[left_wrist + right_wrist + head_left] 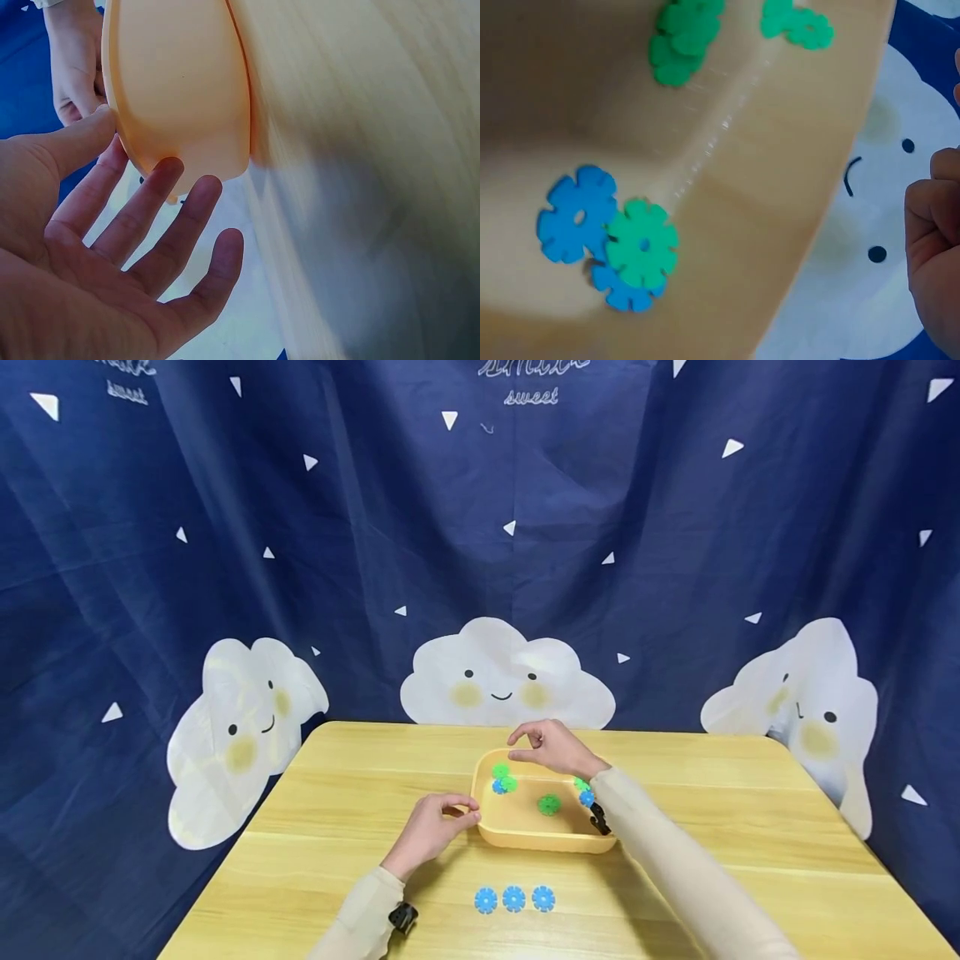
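My left hand (429, 833) (82, 277) pinches the left rim of a yellow-orange tray (543, 842) (180, 90) between thumb and index finger, the other fingers spread beside its outer wall. Over the tray's back edge is my right hand (553, 748) (939, 247), fingers bent, thumb and index apart, nothing seen between them. Inside the tray lie notched discs: a green disc (549, 805) near the middle, green and blue ones at the back left, and a blue disc (587, 797) with green at the right. The right wrist view shows a green disc (642, 243) overlapping blue ones.
Three blue discs (513, 898) lie in a row on the wooden table (720, 827) in front of the tray. A black object (599, 819) shows by the right forearm, partly covering the tray's right side. Behind the table hangs a dark blue curtain (360, 510) with clouds.
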`<state>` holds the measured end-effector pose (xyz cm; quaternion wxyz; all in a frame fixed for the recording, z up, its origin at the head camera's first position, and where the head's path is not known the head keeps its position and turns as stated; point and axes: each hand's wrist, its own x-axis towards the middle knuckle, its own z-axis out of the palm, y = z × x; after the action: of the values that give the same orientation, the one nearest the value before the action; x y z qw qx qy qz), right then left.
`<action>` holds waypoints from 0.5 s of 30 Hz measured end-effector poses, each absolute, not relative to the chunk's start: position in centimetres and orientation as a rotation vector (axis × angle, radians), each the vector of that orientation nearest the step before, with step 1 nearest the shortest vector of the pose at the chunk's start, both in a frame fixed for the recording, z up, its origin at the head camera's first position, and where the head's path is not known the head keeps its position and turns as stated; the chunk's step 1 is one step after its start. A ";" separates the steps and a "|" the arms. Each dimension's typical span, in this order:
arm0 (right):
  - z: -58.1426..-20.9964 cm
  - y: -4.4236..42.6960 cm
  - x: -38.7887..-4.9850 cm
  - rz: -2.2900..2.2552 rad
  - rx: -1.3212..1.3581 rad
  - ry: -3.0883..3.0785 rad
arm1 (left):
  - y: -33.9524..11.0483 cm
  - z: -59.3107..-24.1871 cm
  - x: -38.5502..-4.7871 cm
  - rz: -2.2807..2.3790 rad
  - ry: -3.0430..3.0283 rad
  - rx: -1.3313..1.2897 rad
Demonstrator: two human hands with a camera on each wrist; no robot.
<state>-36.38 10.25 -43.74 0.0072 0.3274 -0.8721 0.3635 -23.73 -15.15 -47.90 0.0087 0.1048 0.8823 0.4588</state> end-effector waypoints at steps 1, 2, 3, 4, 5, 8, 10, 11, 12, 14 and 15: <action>-43.9 10.1 -36.4 1.136 1.034 -2.736 | -15.2 -47.9 -23.7 1.433 2.757 0.328; -44.1 10.0 -36.4 1.136 1.048 -2.748 | -15.2 -47.9 -23.8 1.431 2.758 0.328; -44.2 9.8 -36.4 1.134 1.061 -2.761 | -15.2 -47.9 -23.8 1.430 2.759 0.328; -44.4 9.7 -36.4 1.129 1.071 -2.777 | -15.2 -47.9 -23.8 1.428 2.761 0.328; -44.5 9.6 -36.3 1.137 1.080 -2.795 | -15.2 -47.9 -23.8 1.427 2.761 0.327; -45.1 9.3 -36.3 1.151 1.097 -2.850 | -15.2 -47.9 -23.8 1.425 2.766 0.331; -45.5 9.2 -36.3 1.155 1.102 -2.881 | -15.1 -47.8 -23.8 1.423 2.771 0.337; -45.7 9.1 -36.2 1.161 1.108 -2.894 | -15.1 -47.8 -23.8 1.422 2.772 0.337; -45.9 9.1 -36.2 1.147 1.112 -2.912 | -15.1 -47.8 -23.8 1.421 2.773 0.339; -46.2 9.1 -36.1 1.125 1.126 -2.941 | -15.1 -47.8 -23.8 1.421 2.771 0.336; -46.4 9.0 -36.1 1.109 1.132 -2.955 | -15.1 -47.8 -23.8 1.420 2.769 0.334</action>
<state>-36.12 9.03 -46.36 -0.1053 0.3357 -0.8764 0.3289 -23.82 -15.14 -47.75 0.0058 0.1067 0.8847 0.4537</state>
